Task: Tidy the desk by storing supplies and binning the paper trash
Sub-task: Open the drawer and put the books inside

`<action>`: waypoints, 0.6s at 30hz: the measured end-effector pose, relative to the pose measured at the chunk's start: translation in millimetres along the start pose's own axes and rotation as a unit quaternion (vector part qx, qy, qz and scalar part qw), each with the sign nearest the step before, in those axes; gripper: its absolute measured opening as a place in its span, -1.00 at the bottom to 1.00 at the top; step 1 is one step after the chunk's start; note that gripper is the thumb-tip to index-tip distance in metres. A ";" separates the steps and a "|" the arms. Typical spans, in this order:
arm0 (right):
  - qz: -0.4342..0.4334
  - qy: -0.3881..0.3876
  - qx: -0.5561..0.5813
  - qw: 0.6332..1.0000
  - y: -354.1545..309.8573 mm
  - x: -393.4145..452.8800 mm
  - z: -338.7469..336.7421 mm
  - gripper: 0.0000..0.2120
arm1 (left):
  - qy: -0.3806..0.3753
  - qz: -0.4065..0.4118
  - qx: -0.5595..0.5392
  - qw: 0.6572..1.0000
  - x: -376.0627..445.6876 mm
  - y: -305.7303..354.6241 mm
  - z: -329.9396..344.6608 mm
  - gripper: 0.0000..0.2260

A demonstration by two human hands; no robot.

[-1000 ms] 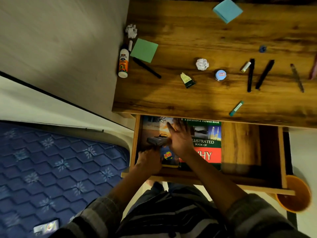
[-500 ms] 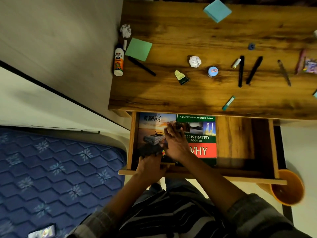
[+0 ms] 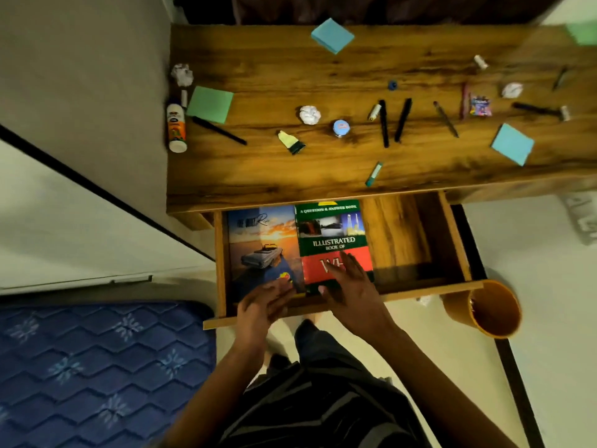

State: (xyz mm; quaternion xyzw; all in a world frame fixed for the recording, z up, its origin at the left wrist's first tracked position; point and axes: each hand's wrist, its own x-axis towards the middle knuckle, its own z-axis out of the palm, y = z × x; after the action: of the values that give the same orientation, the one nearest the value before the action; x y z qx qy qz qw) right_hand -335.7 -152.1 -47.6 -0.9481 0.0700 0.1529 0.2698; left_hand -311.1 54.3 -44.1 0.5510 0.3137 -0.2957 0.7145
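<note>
The wooden desk (image 3: 323, 176) has its drawer (image 3: 456, 240) pulled out. Two books lie inside at the left: a blue one with a car (image 3: 261, 247) and a green and red one (image 3: 332, 234). My left hand (image 3: 261, 305) hovers over the drawer's front edge with straight fingers, holding nothing. My right hand (image 3: 352, 286) lies open over the red book's lower part. On the desk are crumpled paper balls (image 3: 309, 114) (image 3: 182, 74) (image 3: 512, 90), a glue bottle (image 3: 176, 127), black pens (image 3: 383, 124) (image 3: 403, 119), and green (image 3: 210, 104) and blue (image 3: 332, 35) sticky pads.
An orange bin (image 3: 484, 308) stands on the floor by the drawer's right front corner. A blue quilted mattress (image 3: 97, 367) lies at the lower left. A small round tin (image 3: 341, 128), a teal stick (image 3: 373, 173) and another blue pad (image 3: 512, 143) lie on the desk.
Both hands have drawn back to the drawer's front edge and opened. The dark object my left hand held is no longer in view. The view has shifted, showing more of the desk's right side.
</note>
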 end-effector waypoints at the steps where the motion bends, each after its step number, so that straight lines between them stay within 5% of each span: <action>1: 0.009 0.020 0.038 0.999 3.6 -11.0 -2.4 -0.51 | -0.007 -0.036 -0.035 0.999 -2.2 -4.2 -1.2 -0.74; 4: 0.093 0.096 0.194 0.972 5.9 -47.8 -17.0 -0.70 | -0.010 -0.141 -0.125 0.982 -12.8 -22.9 -5.0 -0.69; 6: 0.202 0.111 0.355 0.906 7.2 -69.3 -27.1 -0.69 | 0.008 -0.187 -0.166 0.968 -20.9 -34.8 -7.7 -0.70; 8: 0.309 0.114 0.550 0.768 20.0 -84.8 -33.7 -0.60 | 0.037 -0.201 -0.217 0.955 -31.4 -37.8 -5.6 -0.63; 11: 0.438 0.124 0.744 0.489 50.8 -94.9 -46.6 -0.39 | 0.069 -0.169 -0.290 0.939 -41.4 -31.9 -0.2 -0.46; 13: 0.472 0.130 0.783 0.383 74.4 -96.9 -53.4 -0.23 | 0.093 -0.163 -0.328 0.926 -41.3 -29.5 1.8 -0.32; 18: 0.463 0.154 0.820 0.299 114.8 -85.2 -68.7 0.06 | 0.155 -0.099 -0.333 0.925 -41.3 -32.1 22.0 -0.16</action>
State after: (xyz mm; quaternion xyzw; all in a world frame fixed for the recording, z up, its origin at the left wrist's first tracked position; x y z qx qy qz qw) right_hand -423.4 -281.4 -20.5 -0.0532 0.6267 -0.0333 0.7767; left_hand -359.1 29.1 -27.1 0.2866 0.5538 -0.1545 0.7663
